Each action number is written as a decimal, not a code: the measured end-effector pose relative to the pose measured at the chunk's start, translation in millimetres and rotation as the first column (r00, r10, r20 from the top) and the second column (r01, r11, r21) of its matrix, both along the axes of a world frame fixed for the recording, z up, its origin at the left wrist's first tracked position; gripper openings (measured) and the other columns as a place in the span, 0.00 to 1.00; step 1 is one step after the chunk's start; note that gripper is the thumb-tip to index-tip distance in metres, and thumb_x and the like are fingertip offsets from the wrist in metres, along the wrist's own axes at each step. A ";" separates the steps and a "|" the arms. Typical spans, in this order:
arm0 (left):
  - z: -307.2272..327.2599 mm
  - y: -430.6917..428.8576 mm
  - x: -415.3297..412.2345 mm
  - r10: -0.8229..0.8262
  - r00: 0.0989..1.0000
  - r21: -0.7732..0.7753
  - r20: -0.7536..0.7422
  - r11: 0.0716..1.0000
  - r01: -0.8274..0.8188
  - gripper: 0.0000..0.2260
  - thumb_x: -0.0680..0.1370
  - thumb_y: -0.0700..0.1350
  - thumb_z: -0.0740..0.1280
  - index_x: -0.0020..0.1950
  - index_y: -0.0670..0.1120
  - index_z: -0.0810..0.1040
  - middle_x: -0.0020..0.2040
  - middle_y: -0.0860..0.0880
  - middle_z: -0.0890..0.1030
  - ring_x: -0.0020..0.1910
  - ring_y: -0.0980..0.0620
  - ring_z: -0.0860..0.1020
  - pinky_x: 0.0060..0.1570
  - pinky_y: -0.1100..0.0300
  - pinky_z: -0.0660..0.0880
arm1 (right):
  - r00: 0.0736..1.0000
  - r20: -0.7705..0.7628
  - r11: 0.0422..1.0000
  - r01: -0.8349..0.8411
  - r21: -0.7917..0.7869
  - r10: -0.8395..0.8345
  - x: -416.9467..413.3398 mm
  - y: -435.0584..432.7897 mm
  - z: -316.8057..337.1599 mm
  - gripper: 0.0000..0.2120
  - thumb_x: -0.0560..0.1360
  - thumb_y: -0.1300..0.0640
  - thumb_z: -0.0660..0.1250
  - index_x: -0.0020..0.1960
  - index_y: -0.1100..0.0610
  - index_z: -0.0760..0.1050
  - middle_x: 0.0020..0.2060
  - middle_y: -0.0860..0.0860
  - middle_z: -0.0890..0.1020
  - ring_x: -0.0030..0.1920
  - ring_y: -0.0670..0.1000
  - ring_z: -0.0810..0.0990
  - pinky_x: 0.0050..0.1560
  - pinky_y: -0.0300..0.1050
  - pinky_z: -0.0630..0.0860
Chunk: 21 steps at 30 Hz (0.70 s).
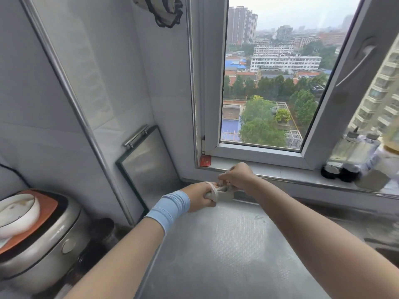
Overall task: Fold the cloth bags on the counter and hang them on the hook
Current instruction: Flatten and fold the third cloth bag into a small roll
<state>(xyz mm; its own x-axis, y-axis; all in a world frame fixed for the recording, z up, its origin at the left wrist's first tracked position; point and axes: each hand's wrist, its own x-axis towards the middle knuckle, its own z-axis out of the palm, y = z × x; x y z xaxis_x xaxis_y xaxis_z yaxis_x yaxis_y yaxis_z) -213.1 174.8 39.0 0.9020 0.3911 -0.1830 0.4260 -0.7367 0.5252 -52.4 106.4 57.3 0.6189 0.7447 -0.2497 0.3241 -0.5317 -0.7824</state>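
The window (269, 83) fills the upper right, and its sill (291, 172) runs along the far edge of the steel table (226, 255). A cooker (43, 244) stands at the left, and a steel tray (149, 165) leans upright against the wall behind it. A hung bag (164, 9) with a dark cord shows at the top edge. Over the table's far edge, just before the sill, the beige bag (224, 196) is rolled into a short bundle, its long axis running left to right. The left hand (199, 197), with a blue wristband (170, 207) on its wrist, is curled round the bundle's left end, and a strap (212, 188) crosses its fingers. The right hand (236, 176) pinches the cloth at the right end from above.
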 end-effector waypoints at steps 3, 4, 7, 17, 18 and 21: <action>-21.0 -1.9 1.3 0.045 0.999 -0.045 0.018 0.998 -0.044 0.18 0.73 0.45 0.67 0.63 0.54 0.76 0.56 0.52 0.80 0.51 0.49 0.79 0.55 0.54 0.76 | 0.991 0.120 0.999 -0.053 0.002 0.053 -5.8 -9.1 -22.7 0.07 0.68 0.53 0.74 0.32 0.53 0.82 0.29 0.47 0.82 0.33 0.47 0.79 0.33 0.40 0.75; -31.4 -2.7 2.5 0.075 0.997 -0.042 0.010 0.996 -0.075 0.18 0.72 0.44 0.66 0.62 0.53 0.77 0.57 0.52 0.80 0.51 0.49 0.78 0.55 0.54 0.76 | 0.987 0.141 0.997 -0.081 -0.008 0.082 -8.6 -11.9 -32.2 0.06 0.69 0.53 0.74 0.34 0.52 0.82 0.32 0.47 0.83 0.37 0.47 0.80 0.33 0.39 0.73; -59.8 -6.4 3.3 0.143 0.988 -0.008 0.054 0.990 -0.143 0.16 0.71 0.41 0.67 0.58 0.49 0.81 0.59 0.53 0.80 0.53 0.49 0.78 0.56 0.54 0.76 | 0.966 0.204 0.988 -0.156 -0.022 0.157 -17.3 -19.4 -58.5 0.06 0.72 0.53 0.71 0.36 0.51 0.80 0.36 0.47 0.82 0.39 0.49 0.80 0.32 0.39 0.71; -155.5 -29.9 8.7 0.234 0.968 -0.151 0.089 0.964 -0.220 0.13 0.73 0.37 0.65 0.57 0.45 0.77 0.51 0.52 0.74 0.47 0.54 0.74 0.44 0.78 0.66 | 0.949 0.279 0.983 -0.174 0.064 0.149 -16.2 -41.9 -174.8 0.07 0.73 0.55 0.72 0.39 0.56 0.78 0.38 0.46 0.75 0.41 0.47 0.74 0.38 0.31 0.65; -166.2 -33.2 10.6 0.205 0.976 -0.148 0.069 0.970 -0.193 0.12 0.73 0.37 0.62 0.56 0.44 0.75 0.53 0.50 0.73 0.48 0.52 0.74 0.46 0.76 0.67 | 0.951 0.274 0.984 -0.167 0.068 0.142 -16.8 -46.1 -188.7 0.06 0.73 0.56 0.71 0.38 0.56 0.78 0.38 0.45 0.75 0.42 0.46 0.74 0.39 0.31 0.65; -203.5 -38.4 15.7 0.165 0.986 -0.132 0.028 0.978 -0.160 0.13 0.72 0.38 0.57 0.54 0.46 0.73 0.55 0.48 0.74 0.55 0.44 0.74 0.58 0.54 0.72 | 0.950 0.287 0.984 -0.152 0.093 0.120 -18.7 -56.4 -227.1 0.07 0.73 0.59 0.71 0.38 0.55 0.76 0.39 0.44 0.72 0.44 0.47 0.72 0.42 0.31 0.66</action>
